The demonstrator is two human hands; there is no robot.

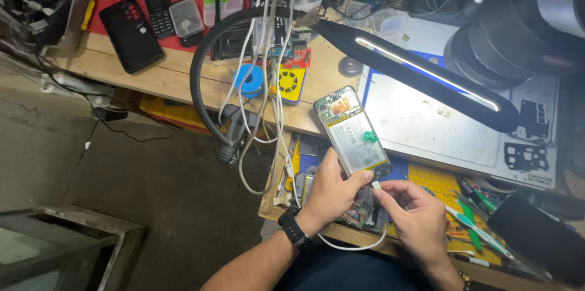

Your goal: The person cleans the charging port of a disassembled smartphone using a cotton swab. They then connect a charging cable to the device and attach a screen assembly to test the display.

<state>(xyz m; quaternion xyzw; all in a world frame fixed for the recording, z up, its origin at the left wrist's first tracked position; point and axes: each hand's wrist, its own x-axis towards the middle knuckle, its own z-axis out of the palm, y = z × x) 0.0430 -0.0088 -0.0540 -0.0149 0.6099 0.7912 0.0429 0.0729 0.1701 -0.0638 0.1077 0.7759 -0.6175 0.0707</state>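
Your right hand (pixel 413 210) is pinching the white cable plug (pixel 376 185) in a closed grip, right at the bottom edge of the opened smartphone with exposed battery (pixel 353 134). Your left hand (pixel 332 190) is clamping that phone, tilting it above the wooden counter (pixel 183 71). The plug looks unseated; next it needs straight alignment with the port.

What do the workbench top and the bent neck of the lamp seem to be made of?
The workbench top looks like bare, unpainted wood: pale tan, matte, with planks and straight edges showing. The lamp neck looks like a flexible black gooseneck, probably metal under a rubber or plastic skin: it bends in a smooth arc and shines slightly. The core is not visible.
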